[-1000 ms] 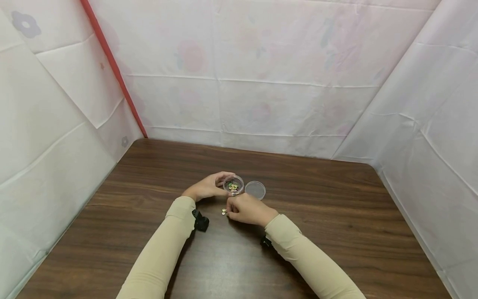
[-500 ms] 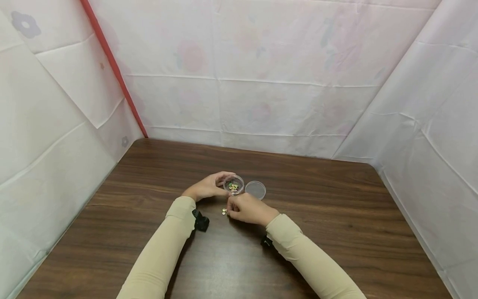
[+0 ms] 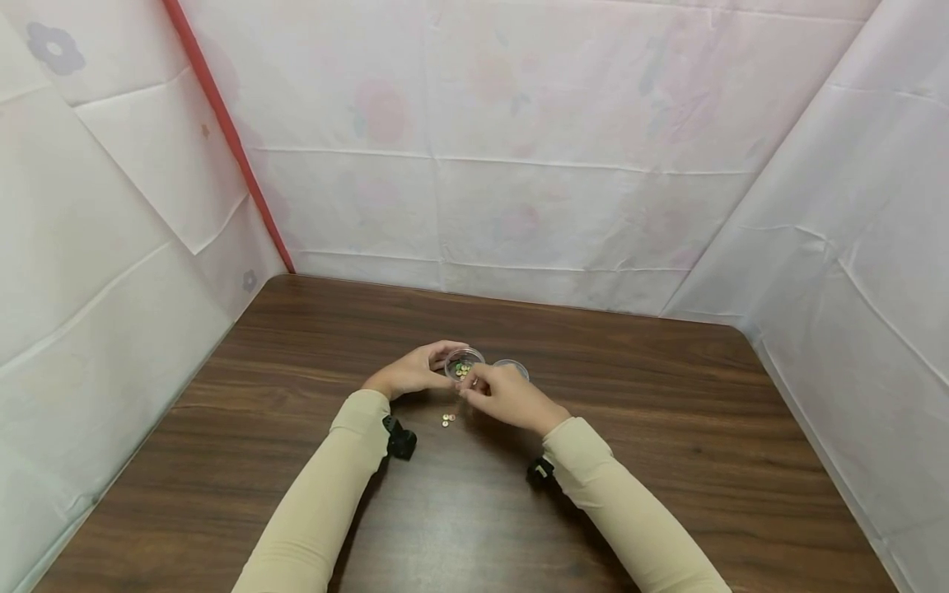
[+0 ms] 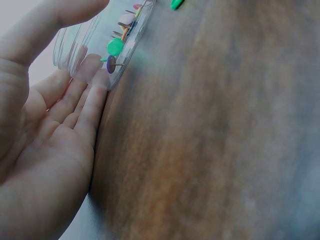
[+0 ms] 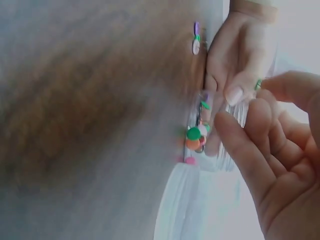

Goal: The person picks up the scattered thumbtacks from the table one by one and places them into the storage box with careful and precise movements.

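My left hand (image 3: pixel 411 372) holds a clear round plastic box (image 3: pixel 465 350) by its side, thumb and fingers curved about it. Inside lie several coloured thumbtacks (image 4: pixel 115 47), among them green, purple and orange ones. Over the near rim of the box is my right hand (image 3: pixel 511 397); in the right wrist view it pinches a green thumbtack (image 5: pixel 258 84) between its fingertips, close to the left thumb. Three loose thumbtacks (image 3: pixel 447 420) lie on the table just in front of the box.
The clear round lid (image 3: pixel 516 365) lies to the right of the box, partly hidden behind my right hand. Under everything is a dark wood-grain table (image 3: pixel 667 428). White printed cloth (image 3: pixel 563 214) closes off its back and sides.
My right hand has lifted from beside the loose thumbtacks and moved up to the box's rim, uncovering those thumbtacks and covering part of the lid. The left hand stays in place.
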### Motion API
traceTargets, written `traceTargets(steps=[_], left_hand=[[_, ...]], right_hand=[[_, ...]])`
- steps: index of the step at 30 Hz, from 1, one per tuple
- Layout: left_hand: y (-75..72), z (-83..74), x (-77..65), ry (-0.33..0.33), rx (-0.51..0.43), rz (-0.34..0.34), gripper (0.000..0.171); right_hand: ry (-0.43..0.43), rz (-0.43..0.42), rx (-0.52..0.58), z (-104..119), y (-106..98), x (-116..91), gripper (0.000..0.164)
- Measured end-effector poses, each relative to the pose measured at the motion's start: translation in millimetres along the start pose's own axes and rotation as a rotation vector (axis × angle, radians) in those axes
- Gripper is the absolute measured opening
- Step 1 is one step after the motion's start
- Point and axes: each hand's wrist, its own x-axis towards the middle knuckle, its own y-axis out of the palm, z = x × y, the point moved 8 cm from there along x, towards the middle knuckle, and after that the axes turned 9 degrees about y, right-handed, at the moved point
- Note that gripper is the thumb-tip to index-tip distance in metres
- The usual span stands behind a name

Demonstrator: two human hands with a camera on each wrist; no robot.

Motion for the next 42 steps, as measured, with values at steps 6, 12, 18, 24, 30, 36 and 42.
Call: traceTargets(steps=[6, 12, 18, 24, 30, 36, 42], left_hand=[[-0.2, 0.4, 0.3, -0.028, 0.013, -0.021, 0.077], [-0.1, -0.5, 0.2, -0.059, 0.039, -0.041, 0.074], [0.1, 0.4, 0.3, -0.073, 0.037, -0.039, 0.070], [1.1, -1.5, 0.7, -0.055, 0.020, -0.031, 0.070], [1.0, -1.2, 0.0, -0.062, 0.010, -0.032, 0.072], [2.5, -2.2, -0.6, -0.035, -0.023, -0.021, 0.072], [3.0, -1.7, -0.9, -0.044, -0.032, -0.021, 0.073]], right_hand=[[0.088, -0.078, 0.035, -11.5, -13.8, 6.6, 0.006], [0.105, -0.111, 0.003, -13.7, -19.1, 15.4, 0.007], [0.134, -0.094, -0.077, -15.0, -15.7, 25.0, 0.008], [0.149, -0.046, -0.145, -17.0, -9.7, 32.2, 0.009], [0.179, 0.004, -0.211, -17.7, -4.9, 38.3, 0.010], [0.224, 0.061, -0.281, -19.1, 1.7, 42.7, 0.012], [0.258, 0.075, -0.317, -21.8, 1.4, 42.9, 0.016]])
